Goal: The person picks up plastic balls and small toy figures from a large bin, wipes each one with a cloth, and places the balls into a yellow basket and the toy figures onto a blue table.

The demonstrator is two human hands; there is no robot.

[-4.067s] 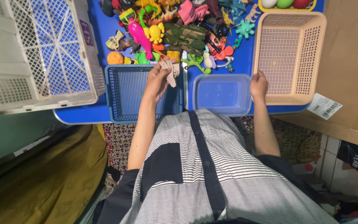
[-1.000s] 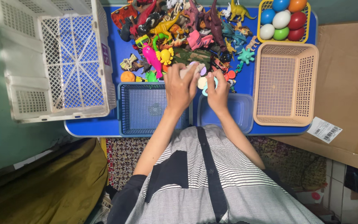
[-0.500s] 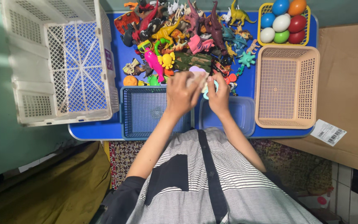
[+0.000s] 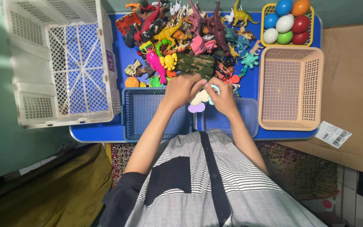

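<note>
My left hand (image 4: 180,89) and my right hand (image 4: 222,97) meet at the near edge of a pile of small plastic toy animals (image 4: 190,38) on a blue table (image 4: 93,132). Between them they hold a small pastel toy (image 4: 198,101) with cream, lilac and light blue parts. Both hands grip it, over the gap between a dark blue mesh basket (image 4: 141,111) and a blue plastic tub (image 4: 232,122).
A large white crate (image 4: 59,63) stands at the left on the table. A beige mesh basket (image 4: 290,86) sits at the right, behind it a yellow basket of coloured eggs (image 4: 286,23). Cardboard (image 4: 353,92) lies at the far right.
Four seconds ago my hands were apart, the right one on the blue tub. They have come together on the pastel toy and drawn it slightly toward me.
</note>
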